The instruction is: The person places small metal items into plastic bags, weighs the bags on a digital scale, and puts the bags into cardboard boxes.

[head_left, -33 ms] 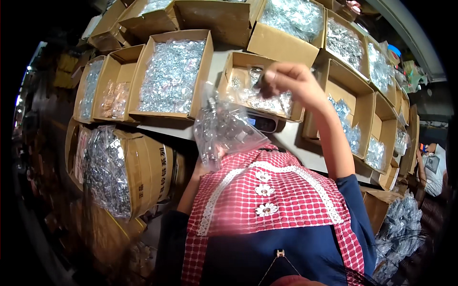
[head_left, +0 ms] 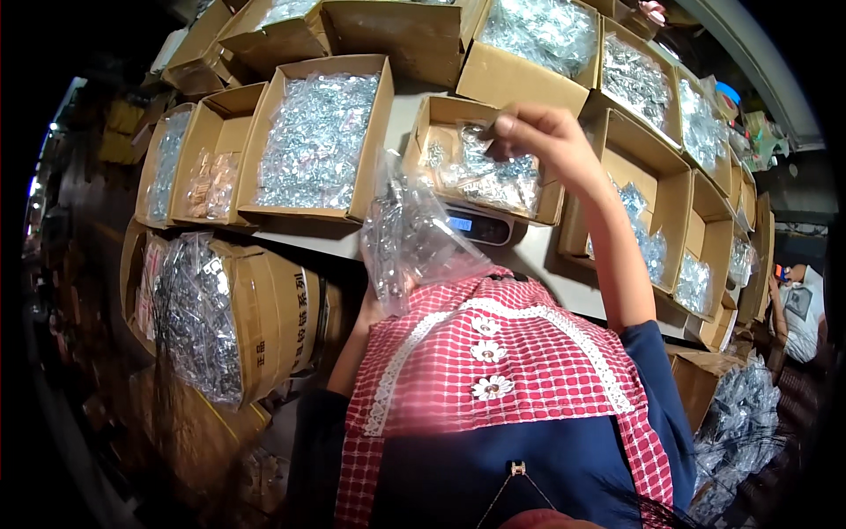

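A clear plastic bag (head_left: 410, 234) with small metal parts in it hangs before my apron. Behind the bag's lower left part, my left hand (head_left: 379, 304) is closed on it, its fingers mostly hidden. My right hand (head_left: 551, 145) is raised above a small cardboard box (head_left: 429, 123). Its fingers are pinched together around something small and dark that I cannot make out. Inside that box lie small clear packets (head_left: 507, 189) and some loose metal bits (head_left: 434, 154). A dark digital scale (head_left: 493, 231) with a lit display shows at the box's near edge.
A carton of small metal parts (head_left: 317, 141) stands left of the small box. Other cartons (head_left: 648, 167) of bagged hardware line the right and back. Below the table's left edge sits a big open carton (head_left: 273, 326). Another person (head_left: 802, 309) is at the far right.
My right hand has shifted slightly right and up over the small box. The bag at my left hand has swung a little, baring more of the scale's display.
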Demonstrator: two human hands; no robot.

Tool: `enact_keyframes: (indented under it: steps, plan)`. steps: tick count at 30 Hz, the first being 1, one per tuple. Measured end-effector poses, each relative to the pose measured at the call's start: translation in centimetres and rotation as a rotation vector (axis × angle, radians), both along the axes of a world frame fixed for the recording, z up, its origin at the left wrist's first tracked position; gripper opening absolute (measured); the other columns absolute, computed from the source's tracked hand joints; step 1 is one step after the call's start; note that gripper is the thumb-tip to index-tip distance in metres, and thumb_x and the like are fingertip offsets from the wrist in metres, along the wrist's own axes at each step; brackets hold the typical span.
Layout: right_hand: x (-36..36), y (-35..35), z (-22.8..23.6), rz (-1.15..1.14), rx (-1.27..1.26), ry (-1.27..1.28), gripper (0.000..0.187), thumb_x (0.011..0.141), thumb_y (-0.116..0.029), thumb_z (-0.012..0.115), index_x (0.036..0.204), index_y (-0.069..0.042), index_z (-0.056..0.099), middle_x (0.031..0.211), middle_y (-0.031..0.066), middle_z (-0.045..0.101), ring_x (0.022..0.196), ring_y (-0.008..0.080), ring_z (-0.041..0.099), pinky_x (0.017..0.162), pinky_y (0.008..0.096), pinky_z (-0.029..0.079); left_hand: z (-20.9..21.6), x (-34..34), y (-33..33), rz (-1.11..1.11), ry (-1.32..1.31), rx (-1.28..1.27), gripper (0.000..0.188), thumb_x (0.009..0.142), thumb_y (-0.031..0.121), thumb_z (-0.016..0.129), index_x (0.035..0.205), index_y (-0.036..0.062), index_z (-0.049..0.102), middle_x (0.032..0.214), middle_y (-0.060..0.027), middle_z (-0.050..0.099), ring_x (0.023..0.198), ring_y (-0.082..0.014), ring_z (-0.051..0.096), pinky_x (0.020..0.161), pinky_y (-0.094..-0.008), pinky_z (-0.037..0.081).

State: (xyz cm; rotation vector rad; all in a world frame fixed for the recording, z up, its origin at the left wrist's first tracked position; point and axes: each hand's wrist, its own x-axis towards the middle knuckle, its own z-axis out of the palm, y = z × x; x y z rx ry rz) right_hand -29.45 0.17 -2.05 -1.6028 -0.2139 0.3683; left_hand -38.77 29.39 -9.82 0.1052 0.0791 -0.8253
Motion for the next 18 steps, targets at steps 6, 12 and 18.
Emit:
enact_keyframes:
  steps: [6,12,18]
  plan:
    - [1.9,-3.6,-8.5,0.183,-1.231,-0.554,0.057,0.067,0.003,0.054,0.12,-0.015,0.064,0.122,0.0204,0.06,0.098,0.0348,0.064,0.082,0.0396,0.053,0.9,0.4,-1.0,0.044,0.226,-0.136,0.062,0.084,0.027,0.072,0.132,0.0055,0.04,0.116,-0.0134,0.054,0.113,-0.0259,0.053,0.097,-0.0434,0.047]
    - [1.5,-3.5,-6.6,0.118,-1.507,-0.524,0.014,0.07,-0.008,0.063,0.083,-0.004,0.067,0.083,0.012,0.064,0.079,0.032,0.066,0.068,0.0419,0.054,-1.7,0.8,-0.7,-0.009,0.105,-0.342,0.078,0.079,0.02,0.077,0.14,0.0036,0.031,0.11,-0.0111,0.058,0.108,-0.0256,0.057,0.095,-0.0391,0.047]
    - [-1.6,-1.1,3.0,-0.211,-0.829,-0.716,0.018,0.075,-0.019,0.07,0.082,-0.004,0.063,0.075,0.0102,0.061,0.069,0.0282,0.063,0.058,0.0377,0.048,1.6,0.1,-1.9,0.123,0.179,-0.238,0.05,0.083,0.017,0.072,0.123,0.0012,0.049,0.111,-0.0101,0.062,0.111,-0.0236,0.057,0.102,-0.0354,0.047]
